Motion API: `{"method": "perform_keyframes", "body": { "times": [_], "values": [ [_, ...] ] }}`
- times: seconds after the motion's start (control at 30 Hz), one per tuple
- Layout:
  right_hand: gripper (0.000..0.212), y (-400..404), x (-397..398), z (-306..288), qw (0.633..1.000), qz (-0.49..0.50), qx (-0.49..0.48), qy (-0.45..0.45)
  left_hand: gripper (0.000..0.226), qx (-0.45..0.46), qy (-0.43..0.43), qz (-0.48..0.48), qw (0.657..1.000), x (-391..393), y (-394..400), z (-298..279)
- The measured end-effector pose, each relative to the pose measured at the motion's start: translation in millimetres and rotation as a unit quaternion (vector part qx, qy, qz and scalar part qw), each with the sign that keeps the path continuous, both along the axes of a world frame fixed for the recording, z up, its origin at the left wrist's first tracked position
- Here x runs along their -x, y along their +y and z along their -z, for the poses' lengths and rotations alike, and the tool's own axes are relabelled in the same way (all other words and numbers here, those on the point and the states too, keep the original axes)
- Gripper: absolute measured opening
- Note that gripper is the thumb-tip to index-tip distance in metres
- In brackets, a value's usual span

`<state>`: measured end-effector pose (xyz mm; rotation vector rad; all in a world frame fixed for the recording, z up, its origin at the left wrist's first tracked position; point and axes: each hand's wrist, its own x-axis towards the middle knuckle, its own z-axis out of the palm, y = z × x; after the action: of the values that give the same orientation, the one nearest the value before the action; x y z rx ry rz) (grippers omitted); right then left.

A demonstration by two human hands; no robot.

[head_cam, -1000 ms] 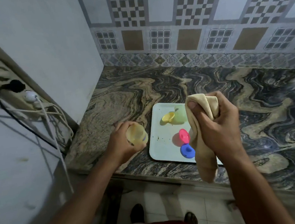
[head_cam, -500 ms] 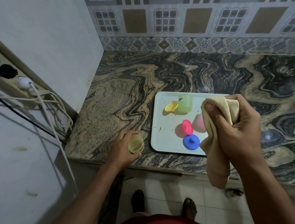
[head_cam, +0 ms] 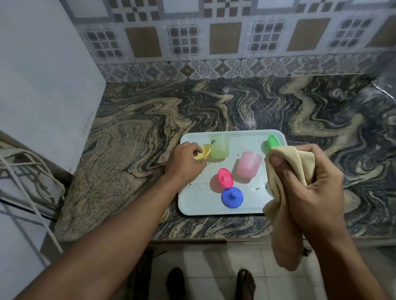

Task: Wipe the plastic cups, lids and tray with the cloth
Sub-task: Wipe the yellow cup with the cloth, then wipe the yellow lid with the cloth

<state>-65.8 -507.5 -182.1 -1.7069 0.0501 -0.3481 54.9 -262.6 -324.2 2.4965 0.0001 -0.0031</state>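
While the right hand [head_cam: 313,188] grips a bunched beige cloth [head_cam: 289,204] above the tray's right edge, with the loose end of the cloth hanging down past the counter's near edge, the left hand [head_cam: 185,165] reaches over the tray's far left corner and pinches the yellow lid [head_cam: 203,153] with curled fingers. That lid sits just beside a pale green cup [head_cam: 219,148] lying at the far side of the white tray [head_cam: 201,201]. A pink cup [head_cam: 249,163] stands near the tray's middle, mouth down as far as I can tell, with a pink lid [head_cam: 225,178] tilted on edge to its left and a blue lid [head_cam: 232,197] lying knob up just nearer. A green lid [head_cam: 272,142] stands at the far right corner, partly hidden behind the cloth. Small crumbs speckle the tray's bare surface. The tray rests on a swirled marble counter [head_cam: 283,100] close to its near edge, with patterned wall tiles [head_cam: 225,37] behind.
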Motion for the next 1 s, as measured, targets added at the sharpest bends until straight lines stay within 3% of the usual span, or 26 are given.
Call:
{"method": "perform_keyframes", "body": {
  "times": [0.17,0.27,0.37,0.43,0.5,0.6,0.67,0.73,0.87,0.93,1.0],
  "values": [
    [0.015,-12,12,3,1.0,0.02,0.006,0.015,0.023,-0.065,0.033,-0.005,0.997,-32,-13,16],
    [0.014,-20,20,5,0.999,0.025,0.001,0.026,0.008,-0.068,0.048,-0.018,0.996,-38,-14,16],
    [0.014,-23,23,6,0.999,0.028,-0.008,0.033,0.005,-0.006,0.048,-0.059,0.997,-39,-9,9],
    [0.015,-21,23,8,0.999,0.024,-0.015,0.036,0.008,0.097,0.056,-0.104,0.988,-33,-5,-5],
    [0.013,-17,20,10,0.998,0.021,-0.035,0.041,0.015,0.286,0.077,-0.142,0.944,-21,-1,-28],
    [0.009,-4,13,9,0.997,0.021,-0.06,0.038,0.014,0.58,0.139,-0.176,0.783,13,5,-64],
    [0.005,7,8,4,0.996,0.007,-0.08,0.023,0.01,0.679,0.163,-0.179,0.693,38,6,-85],
    [0.007,17,3,-2,0.997,-0.005,-0.078,0.001,0.015,0.734,0.174,-0.169,0.635,60,3,-104],
    [0.011,39,3,-20,0.996,-0.028,-0.062,-0.061,0.03,0.793,0.152,-0.137,0.574,97,-8,-137],
    [0.013,49,5,-28,0.994,-0.016,-0.045,-0.095,0.046,0.804,0.128,-0.112,0.57,111,-12,-151],
    [0.015,57,7,-35,0.99,-0.009,-0.035,-0.133,0.051,0.796,0.104,-0.09,0.59,123,-16,-163]
  ]
}}
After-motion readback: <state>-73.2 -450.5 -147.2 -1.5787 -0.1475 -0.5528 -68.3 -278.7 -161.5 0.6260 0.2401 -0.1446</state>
